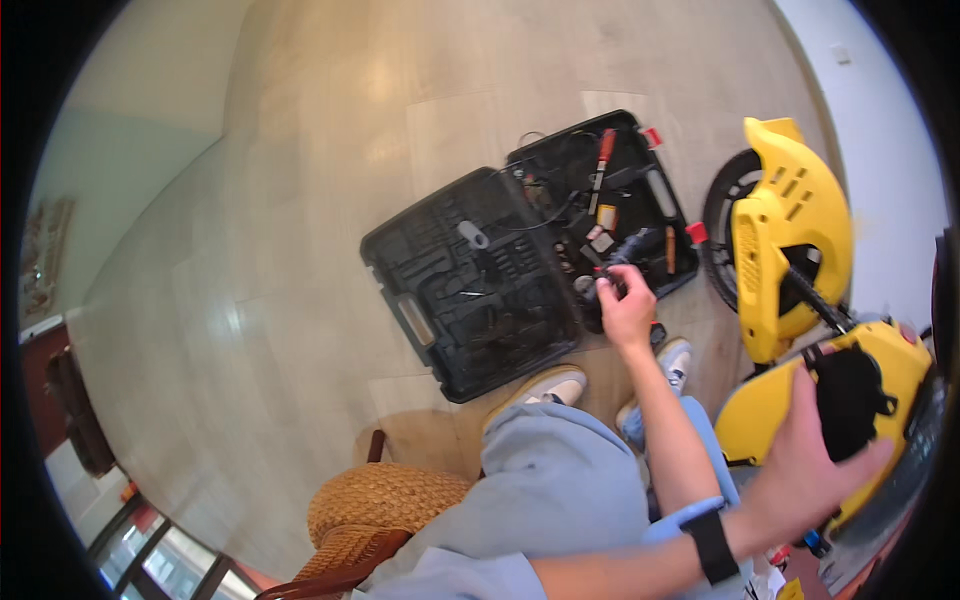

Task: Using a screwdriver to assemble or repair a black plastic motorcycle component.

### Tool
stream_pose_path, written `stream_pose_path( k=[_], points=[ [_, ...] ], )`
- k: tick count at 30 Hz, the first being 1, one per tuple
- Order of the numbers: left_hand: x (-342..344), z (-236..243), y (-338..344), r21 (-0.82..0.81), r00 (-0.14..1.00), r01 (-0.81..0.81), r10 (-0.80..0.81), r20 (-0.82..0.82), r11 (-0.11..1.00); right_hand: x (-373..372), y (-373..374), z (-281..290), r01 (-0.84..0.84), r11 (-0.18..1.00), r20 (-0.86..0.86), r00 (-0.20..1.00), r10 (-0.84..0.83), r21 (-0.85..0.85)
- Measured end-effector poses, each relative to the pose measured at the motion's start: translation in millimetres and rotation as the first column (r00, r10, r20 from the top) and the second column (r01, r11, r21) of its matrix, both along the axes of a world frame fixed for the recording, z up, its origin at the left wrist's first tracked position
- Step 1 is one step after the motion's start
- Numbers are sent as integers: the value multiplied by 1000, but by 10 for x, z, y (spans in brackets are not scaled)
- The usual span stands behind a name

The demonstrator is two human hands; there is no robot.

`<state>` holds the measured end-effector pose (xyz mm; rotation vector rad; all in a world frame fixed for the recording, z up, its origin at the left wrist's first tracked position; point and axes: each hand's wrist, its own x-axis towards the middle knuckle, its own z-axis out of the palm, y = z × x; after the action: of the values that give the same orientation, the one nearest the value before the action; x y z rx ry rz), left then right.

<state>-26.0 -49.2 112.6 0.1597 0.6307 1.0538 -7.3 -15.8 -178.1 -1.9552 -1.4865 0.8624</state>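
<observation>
My right hand [629, 305] reaches over the near right edge of an open black tool case [440, 285]. Its thumb and fingers are pinched together around a small dark thing, whose kind I cannot make out. At the right, my left hand [815, 460], with a black band on its wrist, crosses in front of my right arm. Its fingers are spread beside a black rounded part [850, 400] on a yellow body panel [765, 410]; the hand is a little blurred, and whether it touches the part is unclear.
A red-handled screwdriver [604, 160] and loose small pieces lie in the case's right half. A yellow fender [800, 200] with a black wheel [722, 215] stands by the white wall [880, 130]. My shoes [560, 385] are near the case, and a woven chair [385, 495] is at lower left.
</observation>
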Motion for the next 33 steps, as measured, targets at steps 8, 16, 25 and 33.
stream_pose_path(
  k=[8, 16, 25, 33],
  points=[
    [-303, -301, 181, 142, 698, 294, -314, 643, 945, 945, -205, 2476, 518, 853, -444, 779, -443, 58],
    [-115, -129, 109, 259, 613, 299, -393, 685, 918, 1047, -1102, 3532, 555, 626, -531, 809, -252, 548],
    [103, -93, 53, 398, 864, 308, -430, 264, 864, 1099, -1536, 3498, 329, 693, -416, 908, -45, 642],
    [143, -21, -62, 386, 871, 347, -446, 205, 855, 1118, -1596, 3506, 170, 681, -264, 964, 35, 712]
  ],
)
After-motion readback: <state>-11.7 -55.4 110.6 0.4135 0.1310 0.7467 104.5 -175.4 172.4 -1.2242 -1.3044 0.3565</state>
